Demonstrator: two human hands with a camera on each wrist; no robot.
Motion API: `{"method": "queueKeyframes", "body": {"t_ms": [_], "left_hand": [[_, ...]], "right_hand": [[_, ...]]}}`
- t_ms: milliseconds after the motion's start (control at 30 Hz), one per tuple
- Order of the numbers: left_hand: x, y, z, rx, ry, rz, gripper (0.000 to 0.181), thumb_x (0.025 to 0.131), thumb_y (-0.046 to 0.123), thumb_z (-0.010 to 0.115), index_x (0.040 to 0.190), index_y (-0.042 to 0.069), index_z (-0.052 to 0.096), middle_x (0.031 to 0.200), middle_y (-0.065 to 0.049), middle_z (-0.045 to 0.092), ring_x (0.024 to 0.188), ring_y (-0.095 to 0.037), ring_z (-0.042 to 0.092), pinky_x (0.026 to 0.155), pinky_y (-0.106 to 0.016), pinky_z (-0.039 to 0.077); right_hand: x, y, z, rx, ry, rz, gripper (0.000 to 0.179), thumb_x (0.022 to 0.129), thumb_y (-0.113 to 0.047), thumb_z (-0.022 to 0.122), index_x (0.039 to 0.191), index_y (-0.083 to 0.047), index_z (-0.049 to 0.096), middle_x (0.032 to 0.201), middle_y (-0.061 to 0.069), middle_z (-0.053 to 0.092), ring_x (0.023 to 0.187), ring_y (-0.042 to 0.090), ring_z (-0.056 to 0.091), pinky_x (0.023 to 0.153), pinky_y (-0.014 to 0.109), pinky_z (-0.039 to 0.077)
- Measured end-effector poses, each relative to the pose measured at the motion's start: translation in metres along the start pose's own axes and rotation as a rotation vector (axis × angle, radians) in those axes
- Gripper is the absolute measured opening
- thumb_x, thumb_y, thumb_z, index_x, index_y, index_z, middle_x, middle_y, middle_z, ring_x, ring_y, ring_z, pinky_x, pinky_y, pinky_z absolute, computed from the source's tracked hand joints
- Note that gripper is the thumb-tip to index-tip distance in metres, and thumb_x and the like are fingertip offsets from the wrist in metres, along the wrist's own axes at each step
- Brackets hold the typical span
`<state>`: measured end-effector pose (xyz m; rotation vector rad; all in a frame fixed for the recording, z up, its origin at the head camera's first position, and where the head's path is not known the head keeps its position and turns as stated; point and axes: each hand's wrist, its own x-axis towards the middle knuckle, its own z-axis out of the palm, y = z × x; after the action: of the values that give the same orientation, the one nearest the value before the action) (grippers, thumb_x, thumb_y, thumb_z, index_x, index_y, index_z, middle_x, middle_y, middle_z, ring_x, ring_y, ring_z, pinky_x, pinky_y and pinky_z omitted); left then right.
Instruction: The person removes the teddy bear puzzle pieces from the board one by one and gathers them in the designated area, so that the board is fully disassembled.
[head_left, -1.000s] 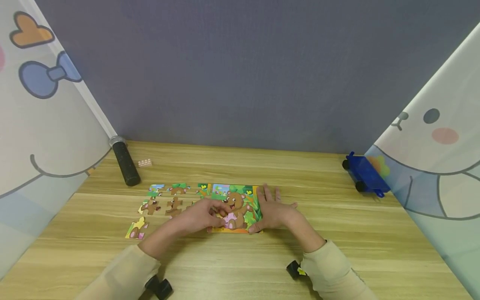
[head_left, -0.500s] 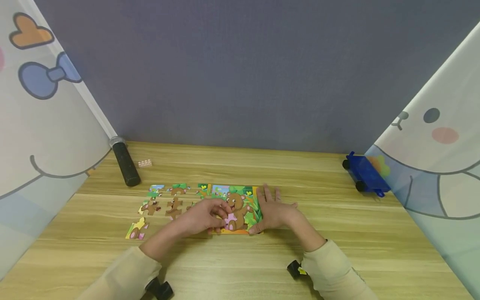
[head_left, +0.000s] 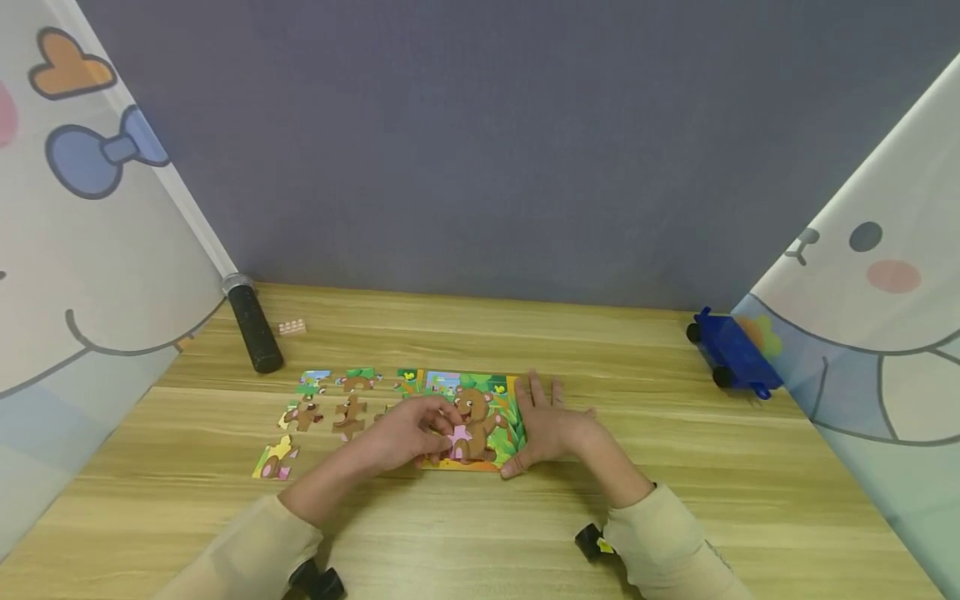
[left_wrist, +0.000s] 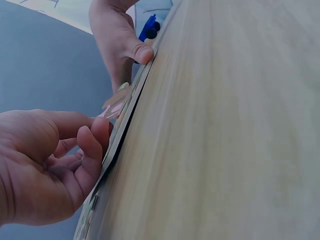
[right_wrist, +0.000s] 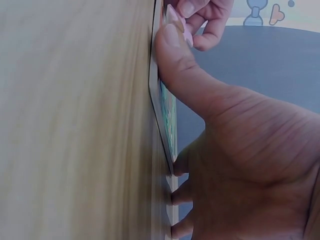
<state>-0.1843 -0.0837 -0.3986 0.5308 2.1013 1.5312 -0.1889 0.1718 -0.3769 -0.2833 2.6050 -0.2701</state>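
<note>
A jigsaw board (head_left: pixel 512 417) with a bear picture lies flat on the wooden table. My left hand (head_left: pixel 411 429) is at its left half, pinching a pink-and-brown puzzle piece (head_left: pixel 460 436) between thumb and fingers. In the right wrist view that puzzle piece (right_wrist: pixel 176 21) stands tilted over the board's surface. My right hand (head_left: pixel 551 429) rests on the board's right edge, fingers spread and straight, thumb at the near corner. Part of the board's left side is hidden under my left hand.
Several loose puzzle pieces (head_left: pixel 350 412) lie left of the board, one partly behind my left hand. Further back left are a black-handled microphone (head_left: pixel 255 329) and a small pink toy brick (head_left: pixel 292 327). A blue toy cart (head_left: pixel 735 352) stands at the back right.
The pink-and-brown piece has tilted up slightly in my left fingers. My right thumb has shifted a little toward me along the board's edge. The head view has moved slightly.
</note>
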Motion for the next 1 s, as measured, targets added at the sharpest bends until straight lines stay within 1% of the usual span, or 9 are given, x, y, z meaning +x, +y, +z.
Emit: {"method": "queueKeyframes", "body": {"t_ms": [67, 233, 400, 633, 800, 1000], "left_hand": [[-0.003, 0.000, -0.002, -0.012, 0.003, 0.004, 0.021, 0.094, -0.003, 0.065, 0.115, 0.001, 0.062, 0.094, -0.011, 0.064, 0.067, -0.020, 0.059, 0.051, -0.028, 0.045], [-0.011, -0.002, -0.011, -0.003, 0.029, 0.013, 0.025, 0.095, 0.000, 0.067, 0.119, 0.002, 0.063, 0.097, -0.011, 0.065, 0.069, -0.022, 0.060, 0.051, -0.029, 0.047], [-0.019, -0.007, -0.023, 0.004, 0.053, 0.004, 0.022, 0.095, 0.003, 0.067, 0.117, 0.003, 0.063, 0.098, -0.011, 0.065, 0.067, -0.022, 0.060, 0.052, -0.029, 0.048], [-0.031, -0.013, -0.036, 0.017, 0.056, 0.028, 0.018, 0.096, 0.003, 0.065, 0.114, 0.002, 0.062, 0.097, -0.015, 0.066, 0.067, -0.022, 0.059, 0.053, -0.028, 0.048], [-0.040, -0.017, -0.047, 0.022, 0.080, 0.017, 0.019, 0.097, 0.005, 0.065, 0.114, 0.000, 0.061, 0.097, -0.015, 0.065, 0.066, -0.021, 0.058, 0.052, -0.027, 0.047], [-0.050, -0.023, -0.058, 0.018, 0.123, -0.011, 0.025, 0.095, 0.008, 0.070, 0.117, -0.001, 0.062, 0.099, -0.014, 0.067, 0.067, -0.023, 0.060, 0.052, -0.029, 0.050]], "right_hand": [[0.000, 0.000, 0.000, 0.001, 0.002, 0.002, 0.141, 0.066, -0.067, 0.084, 0.163, -0.008, 0.001, 0.166, 0.016, -0.015, 0.148, 0.048, -0.011, 0.088, 0.092, 0.008], [0.000, 0.000, 0.001, 0.004, 0.004, 0.001, 0.140, 0.066, -0.066, 0.085, 0.163, -0.008, 0.001, 0.166, 0.016, -0.014, 0.149, 0.047, -0.011, 0.088, 0.092, 0.008], [0.000, 0.000, 0.001, 0.001, 0.006, -0.002, 0.140, 0.067, -0.066, 0.085, 0.163, -0.008, 0.002, 0.166, 0.016, -0.014, 0.149, 0.048, -0.011, 0.088, 0.092, 0.008], [-0.001, 0.001, 0.002, 0.008, 0.009, 0.003, 0.140, 0.067, -0.065, 0.086, 0.163, -0.007, 0.002, 0.167, 0.017, -0.013, 0.149, 0.048, -0.010, 0.088, 0.092, 0.009], [-0.001, 0.001, 0.000, 0.005, 0.008, -0.001, 0.140, 0.067, -0.065, 0.086, 0.162, -0.007, 0.001, 0.167, 0.017, -0.013, 0.148, 0.049, -0.010, 0.088, 0.092, 0.008], [-0.001, 0.000, 0.000, 0.007, 0.008, -0.005, 0.140, 0.067, -0.064, 0.086, 0.162, -0.006, 0.001, 0.167, 0.017, -0.013, 0.148, 0.049, -0.010, 0.088, 0.092, 0.009]]}}
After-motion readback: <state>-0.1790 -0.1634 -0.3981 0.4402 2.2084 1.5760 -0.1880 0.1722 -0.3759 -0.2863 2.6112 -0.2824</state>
